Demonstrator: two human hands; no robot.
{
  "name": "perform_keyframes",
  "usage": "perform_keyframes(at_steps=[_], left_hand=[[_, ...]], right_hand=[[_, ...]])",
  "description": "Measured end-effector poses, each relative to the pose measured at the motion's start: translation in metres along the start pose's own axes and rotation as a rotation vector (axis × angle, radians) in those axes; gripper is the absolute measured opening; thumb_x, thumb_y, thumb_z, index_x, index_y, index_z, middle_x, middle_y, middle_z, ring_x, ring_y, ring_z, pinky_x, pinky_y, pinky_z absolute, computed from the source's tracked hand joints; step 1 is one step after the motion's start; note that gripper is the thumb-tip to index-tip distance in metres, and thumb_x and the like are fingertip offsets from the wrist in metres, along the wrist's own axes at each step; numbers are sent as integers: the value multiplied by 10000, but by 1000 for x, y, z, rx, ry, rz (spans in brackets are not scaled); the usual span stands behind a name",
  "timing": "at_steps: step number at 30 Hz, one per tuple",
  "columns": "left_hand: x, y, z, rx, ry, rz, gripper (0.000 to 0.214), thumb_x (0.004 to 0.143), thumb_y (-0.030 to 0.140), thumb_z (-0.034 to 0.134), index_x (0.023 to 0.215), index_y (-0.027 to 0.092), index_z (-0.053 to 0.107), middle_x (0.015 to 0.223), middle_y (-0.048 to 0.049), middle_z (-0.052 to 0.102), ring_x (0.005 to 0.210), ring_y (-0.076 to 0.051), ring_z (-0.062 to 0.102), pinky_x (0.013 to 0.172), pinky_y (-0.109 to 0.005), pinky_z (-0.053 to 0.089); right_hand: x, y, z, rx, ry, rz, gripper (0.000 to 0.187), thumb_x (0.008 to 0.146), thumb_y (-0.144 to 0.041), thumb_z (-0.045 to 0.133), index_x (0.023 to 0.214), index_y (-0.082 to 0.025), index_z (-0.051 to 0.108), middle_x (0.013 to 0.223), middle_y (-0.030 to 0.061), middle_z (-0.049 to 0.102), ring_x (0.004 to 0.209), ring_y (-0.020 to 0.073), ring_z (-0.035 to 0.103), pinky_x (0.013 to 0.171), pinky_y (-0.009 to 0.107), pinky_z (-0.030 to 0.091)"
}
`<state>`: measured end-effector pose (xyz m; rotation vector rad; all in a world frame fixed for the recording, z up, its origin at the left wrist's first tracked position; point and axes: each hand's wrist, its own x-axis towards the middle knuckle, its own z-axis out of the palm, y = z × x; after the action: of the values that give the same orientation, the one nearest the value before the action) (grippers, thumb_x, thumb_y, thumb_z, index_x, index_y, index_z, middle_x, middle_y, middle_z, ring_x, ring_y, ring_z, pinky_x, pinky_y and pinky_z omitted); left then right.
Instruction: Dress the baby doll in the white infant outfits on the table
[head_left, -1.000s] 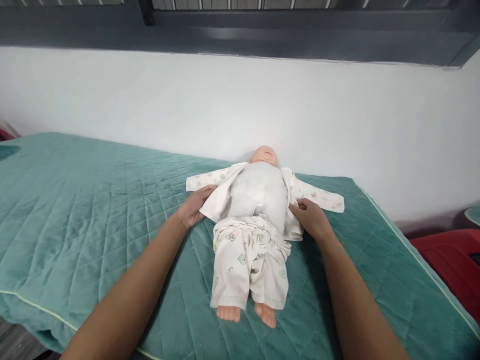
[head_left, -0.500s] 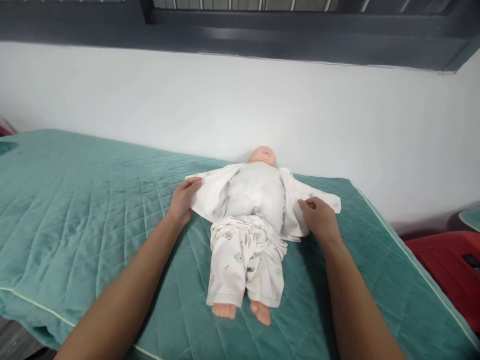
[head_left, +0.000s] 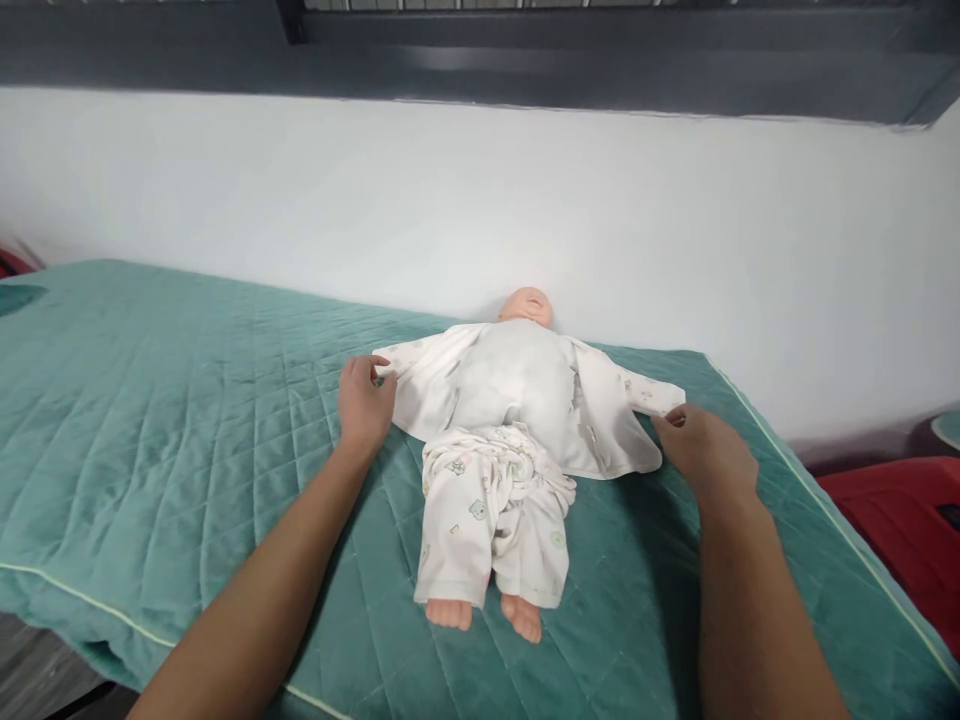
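Note:
A baby doll (head_left: 527, 305) lies on its back with its head against the wall and its bare feet toward me. Its white printed baby shirt (head_left: 626, 440) is spread open at the front, both sleeves stretched out sideways, baring a pale cloth torso (head_left: 517, 370). Printed baby trousers (head_left: 457, 510) cover the legs and are bunched at the waist. My left hand (head_left: 366, 400) is closed in a pinch on the cuff of the left-side sleeve. Fingertips of my right hand (head_left: 705, 450) pinch the lower edge of the right-side sleeve, near its cuff.
A green quilted cover (head_left: 225, 400) with light piping lies under the doll. Behind it stands a white wall (head_left: 337, 200) below a dark window frame (head_left: 480, 60). A red object (head_left: 892, 510), perhaps a chair, stands beyond the right edge.
My right hand has moved outward from the shirt's front panel to the sleeve end, and that panel now lies spread wider. My left hand has shifted slightly at the left-side cuff.

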<state>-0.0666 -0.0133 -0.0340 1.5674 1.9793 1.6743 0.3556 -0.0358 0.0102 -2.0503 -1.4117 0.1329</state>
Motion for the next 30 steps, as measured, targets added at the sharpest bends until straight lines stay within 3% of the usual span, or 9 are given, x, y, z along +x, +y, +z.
perform_keyframes(at_steps=[2, 4, 7, 9, 11, 13, 19, 24, 30], left_hand=[[-9, 14, 0, -57, -53, 105, 121, 779, 249, 646, 896, 223, 660, 759, 10, 478, 753, -173, 472, 759, -297, 387], [-21, 29, -2, -227, -264, 80, 117, 813, 311, 648, 888, 223, 666, 735, 12, 496, 719, -161, 482, 714, -283, 395], [-32, 47, -11, -433, -670, -17, 213, 797, 409, 704, 853, 204, 695, 755, -9, 569, 707, -157, 511, 661, -272, 403], [-33, 54, -19, -461, -921, 14, 241, 782, 426, 731, 861, 199, 722, 813, -27, 603, 740, -163, 529, 684, -277, 421], [-29, 58, -26, -442, -1119, 95, 250, 780, 424, 745, 900, 205, 734, 858, -29, 596, 780, -165, 533, 717, -278, 436], [-26, 60, -30, -408, -1218, 172, 272, 782, 422, 756, 959, 217, 727, 890, -22, 572, 810, -159, 527, 736, -273, 442], [-32, 64, -26, -382, -1119, 272, 229, 885, 417, 660, 988, 220, 718, 947, -36, 581, 840, -157, 542, 746, -277, 441], [-41, 66, -17, -432, -954, 351, 221, 954, 359, 560, 898, 181, 676, 958, -56, 603, 886, -168, 566, 787, -291, 439], [-47, 66, -8, -436, -822, 180, 251, 961, 408, 543, 903, 186, 648, 879, -18, 655, 831, -157, 583, 757, -275, 434]], right_hand=[[-12, -20, 4, 10, -16, -35, 155, 757, -366, 641, 687, -235, 598, 765, 97, 629, 754, 280, 575, 726, 463, 411], [-29, -46, 9, 174, -97, -191, 179, 828, -396, 599, 770, -227, 620, 812, 63, 656, 786, 236, 585, 755, 391, 427], [-58, -81, 13, 477, -461, -380, 273, 888, -462, 586, 775, -217, 622, 739, 16, 615, 724, 182, 546, 691, 312, 423], [-73, -95, 12, 619, -624, -426, 281, 911, -474, 579, 804, -216, 612, 741, 3, 592, 708, 162, 516, 659, 289, 409], [-83, -103, 10, 629, -738, -482, 234, 895, -448, 628, 853, -218, 614, 797, 3, 597, 733, 155, 507, 669, 281, 405], [-88, -106, 7, 533, -821, -546, 225, 840, -421, 713, 897, -226, 617, 863, 0, 593, 760, 151, 495, 680, 275, 400], [-93, -107, 9, 385, -841, -580, 291, 825, -392, 727, 1034, -253, 581, 931, -16, 574, 787, 144, 473, 686, 262, 397], [-98, -111, 22, 337, -705, -595, 153, 908, -383, 606, 905, -234, 572, 786, -51, 555, 689, 113, 451, 638, 256, 354], [-102, -129, 28, 163, -541, -600, 355, 911, -429, 572, 673, -207, 430, 570, -65, 435, 561, 100, 395, 564, 280, 261]])
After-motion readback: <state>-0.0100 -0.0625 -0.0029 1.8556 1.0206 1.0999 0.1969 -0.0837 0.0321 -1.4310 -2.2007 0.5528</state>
